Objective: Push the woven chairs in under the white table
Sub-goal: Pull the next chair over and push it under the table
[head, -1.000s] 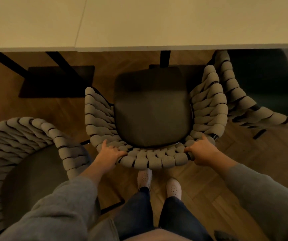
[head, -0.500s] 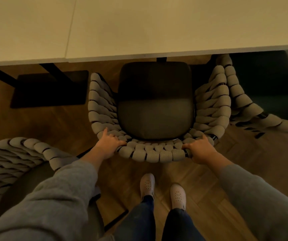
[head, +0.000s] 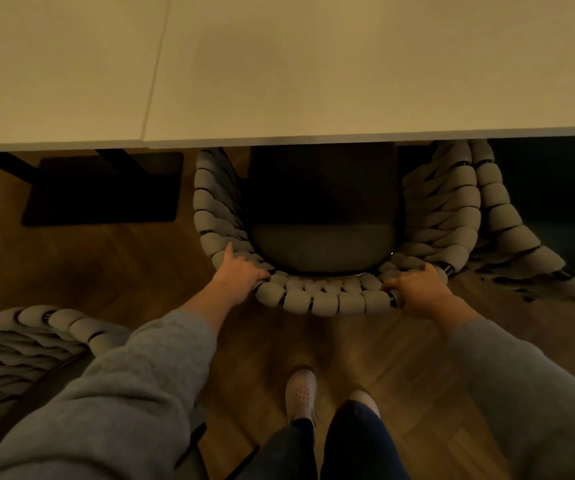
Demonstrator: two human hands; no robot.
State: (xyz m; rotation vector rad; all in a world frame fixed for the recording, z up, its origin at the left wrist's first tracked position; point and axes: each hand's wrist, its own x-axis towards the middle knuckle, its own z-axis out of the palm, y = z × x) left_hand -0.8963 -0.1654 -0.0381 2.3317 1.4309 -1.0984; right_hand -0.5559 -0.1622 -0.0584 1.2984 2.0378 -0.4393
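A woven chair [head: 324, 299] with a grey rope back and dark seat cushion stands straight ahead, its front half hidden beneath the white table [head: 314, 71]. My left hand [head: 236, 277] grips the left end of its curved backrest, fingers curled over the top. At the right end, my right hand [head: 417, 289] grips the rim the same way. A second woven chair [head: 26, 341] stands out from the table at the lower left. The rope side of a third woven chair [head: 508, 216] shows at the right, mostly below the tabletop.
A black table base plate [head: 102, 188] with dark legs sits on the wooden floor left of the middle chair. My feet in pale shoes [head: 301, 393] stand on the herringbone floor just behind the chair. The table edge runs across the whole view.
The middle chair has slid forward beneath the table, so more of its seat is covered. Both hands stayed on the backrest and moved forward with it. I stepped forward after it.
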